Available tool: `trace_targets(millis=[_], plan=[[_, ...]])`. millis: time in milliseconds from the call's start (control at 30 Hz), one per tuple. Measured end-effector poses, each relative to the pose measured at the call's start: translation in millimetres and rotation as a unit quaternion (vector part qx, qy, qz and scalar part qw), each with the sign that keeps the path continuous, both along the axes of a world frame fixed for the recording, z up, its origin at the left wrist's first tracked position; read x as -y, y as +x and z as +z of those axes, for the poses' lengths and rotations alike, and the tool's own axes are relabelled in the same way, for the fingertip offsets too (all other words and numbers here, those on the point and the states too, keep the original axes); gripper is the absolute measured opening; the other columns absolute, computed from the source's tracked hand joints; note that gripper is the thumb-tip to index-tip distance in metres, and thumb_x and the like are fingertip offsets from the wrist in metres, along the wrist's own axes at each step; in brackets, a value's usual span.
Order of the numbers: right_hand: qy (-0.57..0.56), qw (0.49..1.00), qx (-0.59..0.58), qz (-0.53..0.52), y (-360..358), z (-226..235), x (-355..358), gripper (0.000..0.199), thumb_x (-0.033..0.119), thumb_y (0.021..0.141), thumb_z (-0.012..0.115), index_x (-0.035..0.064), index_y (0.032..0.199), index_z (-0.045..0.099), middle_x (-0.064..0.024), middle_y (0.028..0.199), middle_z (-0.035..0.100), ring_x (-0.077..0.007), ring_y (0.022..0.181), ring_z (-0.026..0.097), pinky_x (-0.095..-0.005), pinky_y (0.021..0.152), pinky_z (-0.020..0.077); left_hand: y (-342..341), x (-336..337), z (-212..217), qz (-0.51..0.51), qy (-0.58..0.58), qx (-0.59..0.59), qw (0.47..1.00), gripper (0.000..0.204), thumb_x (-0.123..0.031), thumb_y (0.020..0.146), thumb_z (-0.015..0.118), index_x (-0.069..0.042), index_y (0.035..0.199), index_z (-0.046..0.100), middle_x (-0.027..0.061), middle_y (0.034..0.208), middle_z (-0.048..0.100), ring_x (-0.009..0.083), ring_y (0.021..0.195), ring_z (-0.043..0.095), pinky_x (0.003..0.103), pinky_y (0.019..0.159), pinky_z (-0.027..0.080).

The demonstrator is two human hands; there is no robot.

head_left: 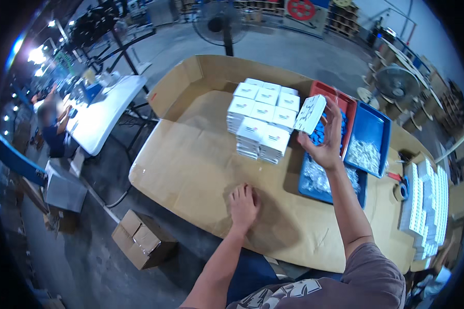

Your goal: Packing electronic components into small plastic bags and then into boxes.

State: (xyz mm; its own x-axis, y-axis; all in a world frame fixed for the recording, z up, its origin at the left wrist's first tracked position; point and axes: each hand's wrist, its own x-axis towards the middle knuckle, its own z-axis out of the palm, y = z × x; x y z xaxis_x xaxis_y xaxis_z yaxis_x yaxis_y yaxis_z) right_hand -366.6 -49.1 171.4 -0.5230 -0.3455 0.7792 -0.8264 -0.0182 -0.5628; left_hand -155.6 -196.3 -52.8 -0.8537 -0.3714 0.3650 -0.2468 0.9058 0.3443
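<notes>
**White box held up in right hand, left hand flat on cardboard**

White small box (pixel 310 114) sits in the right hand (pixel 327 147), raised above the table, tilted, its broad face turned toward the camera. Fingers curl up along the box's right edge, thumb at the lower left corner; grip closed around it. Right forearm rises steeply from the lower right, elbow bent, wrist cocked back. The box hovers just beside the stack of white boxes (pixel 263 121), near its right edge, not touching as far as can be told.

Left hand (pixel 243 205) lies palm down on the cardboard sheet (pixel 191 154) covering the table, fingers spread slightly, empty, holding nothing. Left arm reaches straight forward from the lower edge. It is well apart from the stack.

Behind the right hand: a red tray (pixel 345 103), a blue tray (pixel 374 129) with small whitish parts, and a lower blue tray (pixel 314 188) with clear bagged pieces. Blue items show between the fingers and the red tray; kind cannot be told. Far right: rows of flat white boxes (pixel 425 201), and a tape roll (pixel 401 190). On the floor left, a brown carton (pixel 142 239). Another person sits at a white table (pixel 105 110) far left. A standing fan (pixel 221 23) at the top.
</notes>
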Motion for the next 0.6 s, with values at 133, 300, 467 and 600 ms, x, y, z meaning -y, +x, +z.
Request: trace_targets(millis=[133, 300, 467, 600], plan=[[0.016, 0.999, -0.019, -0.048, 34, 13, -62, 0.092, 0.007, 0.074, 0.077, 0.0026, 0.152, 0.03, -0.0164, 0.146, 0.042, -0.0294, 0.139, 0.046, -0.0463, 0.114, 0.0426, -4, -4, -9, -0.01, -0.018, -0.034, 0.999, 0.04, -0.029, 0.087, 0.065, -0.004, 0.119, 0.061, 0.0148, 0.124, 0.06, 0.0325, 0.118, 0.055, 0.048, 0.102, 0.041], [-0.002, 0.994, -0.069, -0.082, 80, 14, -126, 0.091, 0.004, 0.071, 0.078, 0.0022, 0.149, 0.031, -0.0189, 0.15, 0.034, -0.0339, 0.142, 0.043, -0.0501, 0.114, 0.0426, 3, -6, -18, -0.01, -0.024, -0.03, 0.999, 0.037, -0.028, 0.089, 0.064, -0.004, 0.117, 0.061, 0.0154, 0.123, 0.061, 0.0349, 0.117, 0.056, 0.049, 0.101, 0.043], [-0.004, 0.995, -0.017, -0.097, 143, -22, -179, 0.092, 0.002, 0.069, 0.079, 0.0036, 0.147, 0.031, -0.0191, 0.148, 0.035, -0.0369, 0.143, 0.042, -0.0498, 0.117, 0.0394, 4, -3, -26, -0.022, -0.022, -0.007, 1.0, 0.033, -0.026, 0.09, 0.062, -0.005, 0.114, 0.062, 0.016, 0.121, 0.062, 0.0363, 0.117, 0.058, 0.051, 0.1, 0.044], [-0.001, 0.989, 0.056, -0.134, 210, -65, -215, 0.092, 0.003, 0.069, 0.079, 0.003, 0.147, 0.032, -0.0199, 0.148, 0.036, -0.0368, 0.144, 0.041, -0.0472, 0.12, 0.0354, 7, -11, -18, -0.006, -0.06, -0.063, 0.996, 0.029, -0.024, 0.09, 0.063, -0.005, 0.111, 0.064, 0.0164, 0.119, 0.062, 0.0351, 0.115, 0.059, 0.051, 0.101, 0.043]])
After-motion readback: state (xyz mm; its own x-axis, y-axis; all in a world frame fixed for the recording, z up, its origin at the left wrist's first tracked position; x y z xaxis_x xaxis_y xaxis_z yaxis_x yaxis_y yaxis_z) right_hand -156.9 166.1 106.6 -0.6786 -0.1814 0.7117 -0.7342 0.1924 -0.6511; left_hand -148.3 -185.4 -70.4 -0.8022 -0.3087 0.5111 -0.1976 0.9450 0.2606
